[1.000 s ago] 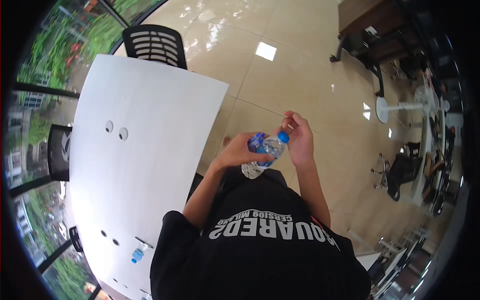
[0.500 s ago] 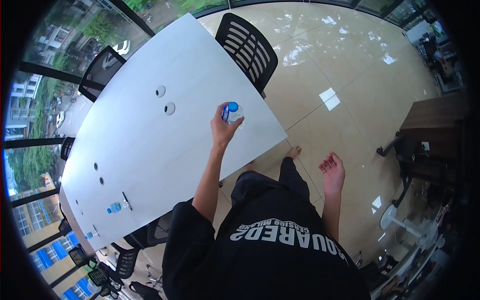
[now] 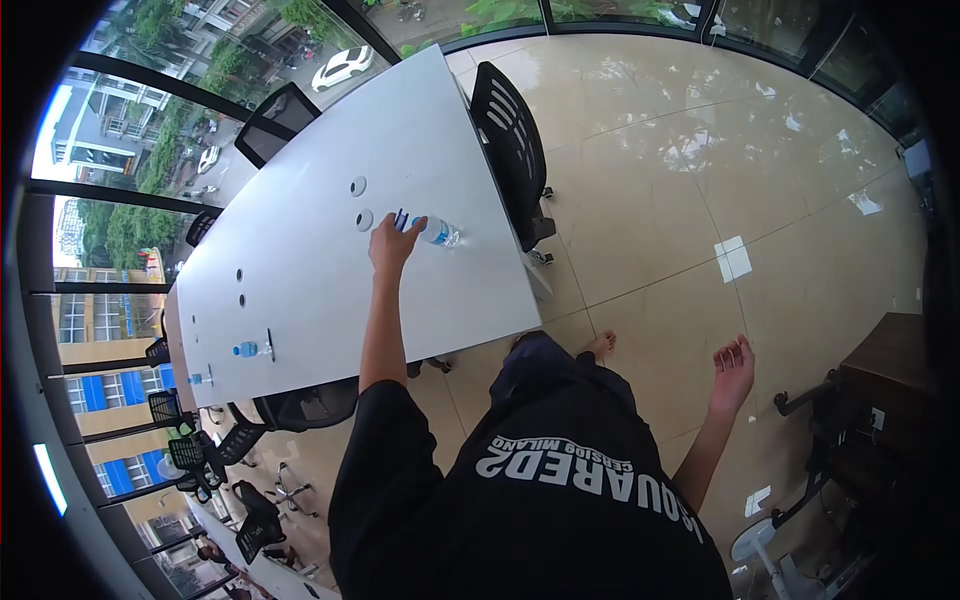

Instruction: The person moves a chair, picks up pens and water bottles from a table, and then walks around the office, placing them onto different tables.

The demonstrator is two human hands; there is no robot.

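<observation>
Black shirt [image 3: 540, 500] with white lettering fills the near foreground, worn by the person; bare foot [image 3: 601, 346] shows on the tiled floor [image 3: 680, 200] just past it; right hand [image 3: 733, 372] hangs out to the side over the floor, fingers spread apart, palm up, holding nothing; left arm stretches forward over the white table [image 3: 300, 300]; left hand [image 3: 390, 245] rests on the tabletop, fingers closed on the capped end of a bottle [image 3: 432, 231]; bottle is clear plastic with a blue label, lying on its side on the table, near the right edge, base pointing away from the hand; two round holes [image 3: 361, 203] sit in the tabletop just beyond the hand; black chair [image 3: 512, 150] stands at the table's right edge, beside the bottle; second chair [image 3: 275, 120] stands at the far left corner; small bottle [image 3: 246, 349] with blue label stands well apart near the left end of the table; further chairs [image 3: 300, 405] tuck under the near edge; glass walls [image 3: 120, 150] beyond show buildings, trees and a white car [image 3: 343, 66].
</observation>
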